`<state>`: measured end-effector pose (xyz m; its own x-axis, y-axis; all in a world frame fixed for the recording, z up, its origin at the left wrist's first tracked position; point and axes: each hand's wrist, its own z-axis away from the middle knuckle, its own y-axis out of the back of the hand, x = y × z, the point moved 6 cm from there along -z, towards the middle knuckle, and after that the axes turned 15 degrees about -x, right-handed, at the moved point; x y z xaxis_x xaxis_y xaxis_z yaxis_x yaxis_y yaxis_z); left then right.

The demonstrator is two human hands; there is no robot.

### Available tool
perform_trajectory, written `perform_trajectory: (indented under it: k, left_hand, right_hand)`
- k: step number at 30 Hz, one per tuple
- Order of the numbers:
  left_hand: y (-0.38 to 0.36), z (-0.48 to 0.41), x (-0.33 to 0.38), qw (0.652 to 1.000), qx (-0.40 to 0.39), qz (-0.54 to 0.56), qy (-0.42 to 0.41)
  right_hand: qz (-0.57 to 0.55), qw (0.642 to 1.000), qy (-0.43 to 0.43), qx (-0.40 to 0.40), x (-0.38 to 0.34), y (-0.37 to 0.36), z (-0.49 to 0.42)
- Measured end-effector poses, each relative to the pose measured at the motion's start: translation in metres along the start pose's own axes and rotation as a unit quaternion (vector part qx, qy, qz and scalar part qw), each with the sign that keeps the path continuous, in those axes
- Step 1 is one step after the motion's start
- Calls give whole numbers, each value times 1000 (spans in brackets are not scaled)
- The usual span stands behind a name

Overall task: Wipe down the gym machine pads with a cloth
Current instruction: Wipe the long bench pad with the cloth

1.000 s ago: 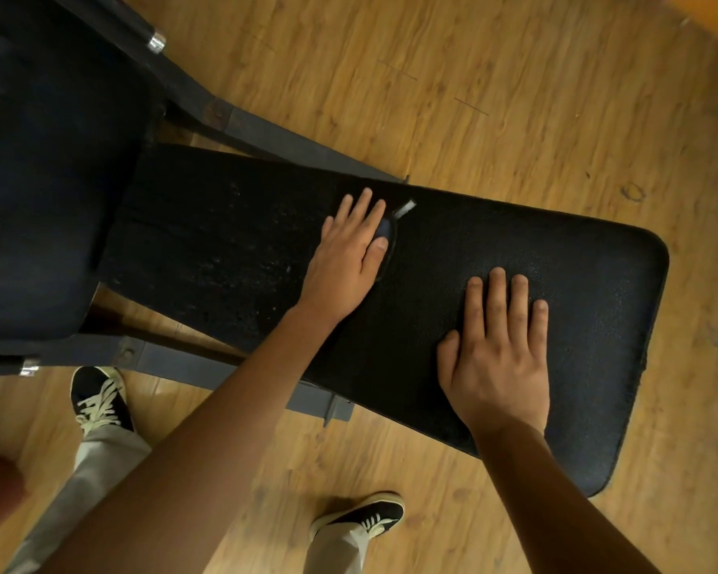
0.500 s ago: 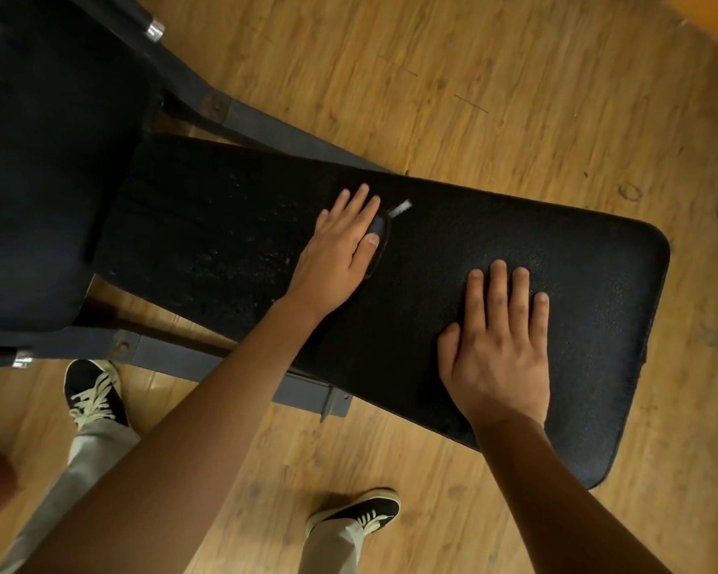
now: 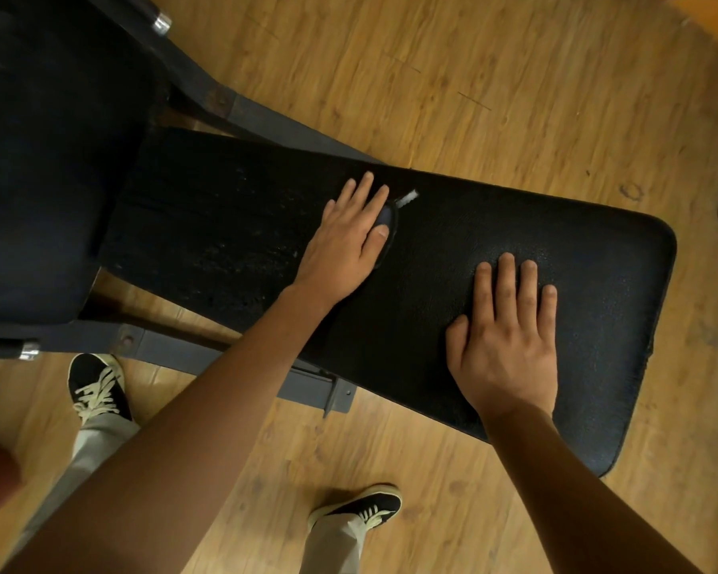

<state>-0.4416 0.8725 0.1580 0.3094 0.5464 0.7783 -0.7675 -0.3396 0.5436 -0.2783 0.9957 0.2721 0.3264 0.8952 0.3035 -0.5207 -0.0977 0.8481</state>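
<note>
As a person leans over a gym machine, an upright pad (image 3: 38,180) fills the left of the view, cut off by the picture's edge, with grey steel frame rails (image 3: 266,120) running beside it. From there the long black bench pad (image 3: 597,263) stretches right, its long axis running left to right and dipping slightly toward the lower corner. The left hand (image 3: 345,246) lies palm-down near the pad's middle, fingers straight and close together, pressing a dark cloth (image 3: 385,217) flat against the surface without gripping it. Only a bluish sliver of cloth and a small white tag (image 3: 408,197) show past the thumb and fingertips. The rest sits hidden under the palm, its outline hard to separate from the black pad. Further right, the right hand (image 3: 510,345) rests flat on the pad, fingers extended, holding nothing and apparently bracing. Since the left hand is on the cloth, with pale specks (image 3: 241,250) just to its left, the next stroke likely runs along the pad's length. The pad's underside is unseen.
</note>
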Motion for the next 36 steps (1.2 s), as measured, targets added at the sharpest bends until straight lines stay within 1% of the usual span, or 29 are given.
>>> perform_trajectory:
  k: [5, 10, 16, 19, 22, 29, 36]
  left_hand:
    - [-23, 40, -8, 999, 14, -24, 41]
    - [-14, 21, -7, 996, 14, -74, 38]
    - [-18, 32, -9, 999, 4, -28, 33]
    - [-24, 47, -14, 999, -15, -34, 29]
    - [-37, 75, -26, 998, -28, -35, 43]
    - [-62, 132, -39, 997, 13, -6, 76]
    - [-63, 129, -41, 996, 19, -2, 82]
  right_hand:
    - [-1, 1000, -1, 1, -2, 1, -1]
    - [1, 1000, 2, 5, -1, 1, 0]
    - [2, 1000, -2, 4, -2, 1, 0]
    - [-2, 1000, -3, 6, -3, 2, 1]
    - [1, 1000, -1, 6, -3, 2, 2]
    - [-6, 1000, 5, 12, -3, 1, 1]
    - [-2, 1000, 6, -9, -3, 1, 0]
